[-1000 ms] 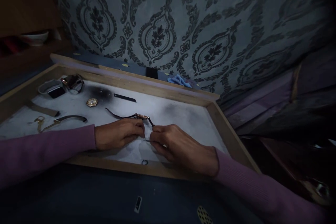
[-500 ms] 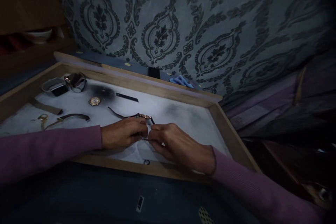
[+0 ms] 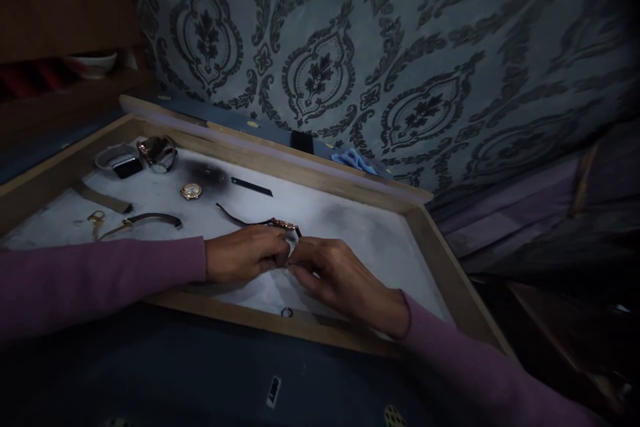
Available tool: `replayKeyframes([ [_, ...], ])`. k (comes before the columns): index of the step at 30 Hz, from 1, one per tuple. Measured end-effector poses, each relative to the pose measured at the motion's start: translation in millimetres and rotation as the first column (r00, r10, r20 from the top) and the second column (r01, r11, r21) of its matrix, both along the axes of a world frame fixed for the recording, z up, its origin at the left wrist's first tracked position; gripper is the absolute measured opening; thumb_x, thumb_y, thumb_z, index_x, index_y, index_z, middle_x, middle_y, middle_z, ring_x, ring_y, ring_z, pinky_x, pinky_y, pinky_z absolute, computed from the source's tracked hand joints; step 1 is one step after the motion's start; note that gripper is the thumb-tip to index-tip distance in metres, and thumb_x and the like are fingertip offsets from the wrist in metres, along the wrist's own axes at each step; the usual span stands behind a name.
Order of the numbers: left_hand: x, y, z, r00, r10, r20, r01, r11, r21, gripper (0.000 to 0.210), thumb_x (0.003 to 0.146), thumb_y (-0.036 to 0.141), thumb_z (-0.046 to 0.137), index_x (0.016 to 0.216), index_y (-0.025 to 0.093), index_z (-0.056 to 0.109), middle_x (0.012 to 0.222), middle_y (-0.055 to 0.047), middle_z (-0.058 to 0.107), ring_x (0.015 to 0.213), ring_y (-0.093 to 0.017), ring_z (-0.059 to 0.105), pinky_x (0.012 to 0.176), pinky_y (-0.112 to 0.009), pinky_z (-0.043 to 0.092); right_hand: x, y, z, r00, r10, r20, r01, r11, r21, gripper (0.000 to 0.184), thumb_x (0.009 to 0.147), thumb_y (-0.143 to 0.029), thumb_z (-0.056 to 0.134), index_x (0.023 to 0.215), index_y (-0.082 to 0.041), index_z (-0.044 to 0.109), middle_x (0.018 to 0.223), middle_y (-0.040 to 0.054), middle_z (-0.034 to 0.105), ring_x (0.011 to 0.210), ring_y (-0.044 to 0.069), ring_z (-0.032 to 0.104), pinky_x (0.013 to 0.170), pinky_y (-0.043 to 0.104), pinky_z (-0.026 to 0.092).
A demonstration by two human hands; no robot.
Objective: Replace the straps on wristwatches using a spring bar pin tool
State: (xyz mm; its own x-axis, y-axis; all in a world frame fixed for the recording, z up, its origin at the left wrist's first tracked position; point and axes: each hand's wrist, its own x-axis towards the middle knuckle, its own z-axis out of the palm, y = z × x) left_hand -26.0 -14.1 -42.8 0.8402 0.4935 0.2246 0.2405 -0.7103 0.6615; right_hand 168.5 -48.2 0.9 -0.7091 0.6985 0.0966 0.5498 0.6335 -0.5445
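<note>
the watch (image 3: pixel 284 223), mid-frame, could slip if pushed unevenly, with the left hand (image 3: pixel 249 255) curled against it and the right hand (image 3: pixel 341 275) close by, each grip's hold too hidden to tell.

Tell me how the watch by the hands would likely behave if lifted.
The watch would probably flex, since its thin dark strap lies curved. Its shiny case looks metallic, so that part may feel heavier and somewhat slippery.
</note>
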Motion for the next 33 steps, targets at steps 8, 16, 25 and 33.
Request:
replayKeyframes([
  [8,-1.9,2.1,3.7,0.999,-0.006,-0.038,0.004,0.999,-0.050,0.017,0.084,0.006,0.052,0.072,0.018,0.049,0.080,0.000,0.053,0.075,-0.014,0.052,0.069,-0.025,0.039,-2.6,-2.6,-16.4,0.986,-0.082,-0.147,0.081,0.997,-0.015,0.014,0.083,-0.007,0.056,0.076,-0.016,0.065,0.070,0.0012,0.068,0.060,0.011,0.061,0.056,0.020,0.043],
  [16,-3.8,6.0,3.3,0.999,0.025,-0.042,-0.029,0.994,-0.105,0.018,0.082,0.001,0.051,0.072,0.017,0.050,0.081,0.000,0.054,0.078,-0.014,0.053,0.071,-0.025,0.039,-8.1,-0.8,-19.6,0.988,-0.073,-0.137,0.070,0.997,-0.025,0.011,0.086,-0.011,0.058,0.080,-0.015,0.066,0.071,0.0020,0.070,0.061,0.012,0.063,0.058,0.021,0.044],
  [25,-6.6,8.9,7.3,0.996,0.085,-0.039,-0.091,0.974,-0.205,0.023,0.075,-0.005,0.046,0.071,0.017,0.051,0.081,0.000,0.058,0.078,-0.013,0.056,0.074,-0.026,0.043,-17.2,5.8,-13.1,1.000,-0.004,-0.024,0.004,1.000,0.008,0.013,0.089,-0.013,0.055,0.077,-0.016,0.060,0.060,-0.0025,0.058,0.050,0.009,0.051,0.052,0.020,0.037],
  [33,-5.5,9.9,7.3,0.993,0.094,-0.065,-0.106,0.972,-0.208,0.021,0.076,-0.004,0.048,0.072,0.016,0.055,0.078,0.000,0.059,0.076,-0.014,0.056,0.071,-0.025,0.042,-16.9,2.8,-17.3,0.998,-0.011,-0.070,0.013,1.000,0.022,0.020,0.092,-0.019,0.053,0.072,-0.016,0.057,0.059,-0.0020,0.055,0.049,0.009,0.046,0.051,0.021,0.034],
])
